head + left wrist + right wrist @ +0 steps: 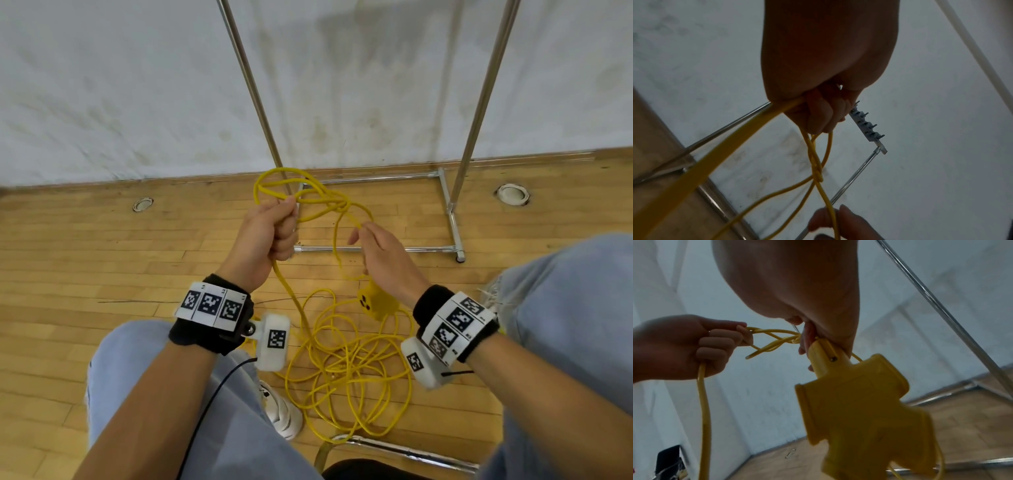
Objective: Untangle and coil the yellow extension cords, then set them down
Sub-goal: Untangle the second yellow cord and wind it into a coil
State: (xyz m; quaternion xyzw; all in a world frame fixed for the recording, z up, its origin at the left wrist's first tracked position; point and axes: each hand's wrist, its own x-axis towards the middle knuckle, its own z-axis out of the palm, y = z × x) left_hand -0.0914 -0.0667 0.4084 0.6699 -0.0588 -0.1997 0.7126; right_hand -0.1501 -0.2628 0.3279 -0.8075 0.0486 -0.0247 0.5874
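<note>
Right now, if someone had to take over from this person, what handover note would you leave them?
Left hand: grips a bunch of yellow cord loops, held up above the floor.
Right hand: holds a cord strand; the yellow three-way socket head hangs just below it.
Between the hands the strands cross in a twist.
Most of the cord lies in a loose tangled pile on the wooden floor between the person's feet.
Done: a few loops gathered.
Left: free the twist, coil the pile, set the cords down.
</note>
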